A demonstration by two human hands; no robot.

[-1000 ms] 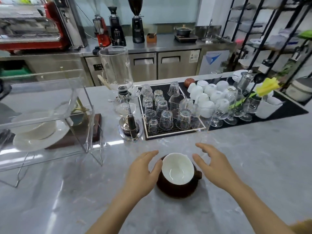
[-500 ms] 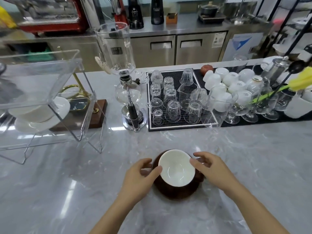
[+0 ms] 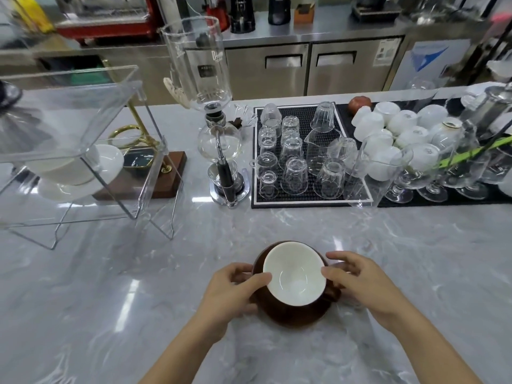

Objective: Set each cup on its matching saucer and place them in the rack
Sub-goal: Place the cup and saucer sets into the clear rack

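Both hands have closed in since a moment ago. The left hand (image 3: 231, 293) and right hand (image 3: 360, 284) now grasp the saucer (image 3: 293, 314) under the cup (image 3: 295, 275).

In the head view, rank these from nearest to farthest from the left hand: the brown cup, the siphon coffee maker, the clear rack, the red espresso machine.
1. Brown cup: touching the left hand, just to its right.
2. Siphon coffee maker: straight ahead, mid-counter.
3. Clear rack: ahead and to the left; close to the siphon, hard to separate.
4. Red espresso machine: back counter, far left.
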